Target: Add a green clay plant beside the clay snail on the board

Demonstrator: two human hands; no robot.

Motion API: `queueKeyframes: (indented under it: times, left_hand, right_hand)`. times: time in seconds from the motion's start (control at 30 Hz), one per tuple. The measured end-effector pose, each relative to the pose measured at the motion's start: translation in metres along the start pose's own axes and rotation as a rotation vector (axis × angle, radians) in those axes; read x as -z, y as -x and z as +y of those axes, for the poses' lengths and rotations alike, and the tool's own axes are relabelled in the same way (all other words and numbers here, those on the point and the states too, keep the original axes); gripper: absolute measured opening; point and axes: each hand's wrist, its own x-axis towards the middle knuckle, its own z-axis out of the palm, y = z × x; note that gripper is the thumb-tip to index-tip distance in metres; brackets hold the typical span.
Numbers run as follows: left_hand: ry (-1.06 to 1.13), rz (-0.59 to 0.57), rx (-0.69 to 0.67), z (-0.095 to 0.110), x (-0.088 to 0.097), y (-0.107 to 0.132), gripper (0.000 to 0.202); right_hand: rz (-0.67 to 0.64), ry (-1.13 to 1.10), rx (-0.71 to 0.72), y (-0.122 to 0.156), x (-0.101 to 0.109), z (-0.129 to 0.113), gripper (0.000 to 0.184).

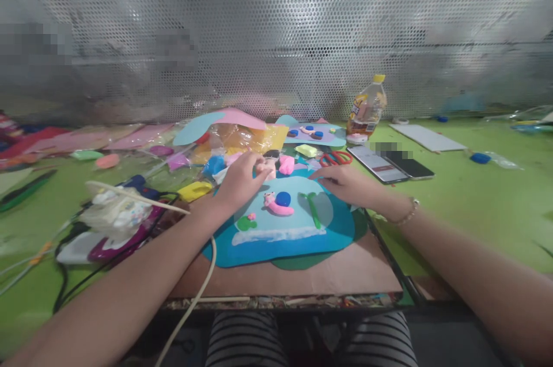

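- Brown board (337, 283) carries blue card (259, 254).
- Around the card, green table (484, 205) holds:
- bottle (364, 116), one o'clock
- phones (374, 165), two o'clock
- wires (41, 253), nine o'clock

One view, head-worn, looking forward and down from above the striped trousers (244, 338) at bottom edge. Forearms (144, 277) run in from both lower corners. Blue cutout (276, 250) near, just below centre; green table (466, 217) spreading either side; perforated wall (276, 21) beyond, across the top.

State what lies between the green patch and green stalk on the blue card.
The head view shows a pink snail-like figure with a blue ball between them.
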Motion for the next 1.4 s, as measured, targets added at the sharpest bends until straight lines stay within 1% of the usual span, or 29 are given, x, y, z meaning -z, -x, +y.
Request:
queueKeyframes:
  times: [0.07,0.17,0.37,0.47,0.53,0.63,0.7,0.87,1.0,1.1,1.27,1.4]
  left_hand:
    - [0.025,0.032,0.054,-0.0012,-0.0006,-0.0002,0.008]
    - [0.069,0.037,0.100,-0.0026,-0.0017,-0.0004,0.009]
    - [0.125,0.002,0.120,-0.0013,-0.0005,-0.0010,0.016]
    - [0.116,0.006,0.126,-0.0017,0.0001,-0.0014,0.016]
    - [0.103,0.015,0.119,-0.0023,0.0001,-0.0014,0.020]
    - [0.086,0.016,0.078,-0.0030,-0.0007,-0.0012,0.029]
    - [0.080,0.011,0.035,-0.0031,-0.0013,-0.0012,0.031]
    - [0.074,0.013,-0.091,-0.0033,-0.0017,-0.0017,0.030]
    - [0.082,0.044,-0.146,-0.0040,-0.0005,-0.0009,0.030]
    - [0.091,0.045,-0.188,-0.0030,0.0011,0.0001,0.028]
    - [0.104,0.033,-0.245,0.0004,0.0030,0.0024,0.032]
    - [0.124,0.018,-0.271,0.0008,0.0006,0.0042,0.030]
  right_hand:
    - [0.007,-0.012,0.019,-0.0001,0.0001,0.0004,0.032]
    - [0.005,-0.020,0.030,-0.0002,-0.0005,0.0005,0.031]
    - [-0.007,-0.020,0.027,-0.0001,0.0000,-0.0015,0.032]
    - [-0.012,-0.027,0.041,-0.0002,0.0003,-0.0010,0.034]
    - [-0.019,-0.026,0.045,-0.0002,0.0004,-0.0005,0.034]
    - [-0.013,-0.013,0.042,0.0002,0.0008,-0.0008,0.034]
    - [-0.005,-0.012,0.048,0.0006,0.0014,-0.0019,0.034]
    - [0.041,-0.049,0.045,0.0017,0.0029,-0.0037,0.035]
    - [0.093,-0.100,0.079,0.0020,0.0032,-0.0028,0.037]
    - [0.124,-0.108,0.117,0.0025,0.0030,-0.0028,0.036]
    - [0.103,-0.060,0.144,0.0028,0.0013,-0.0025,0.037]
    - [0.097,-0.035,0.160,0.0018,-0.0004,0.0001,0.036]
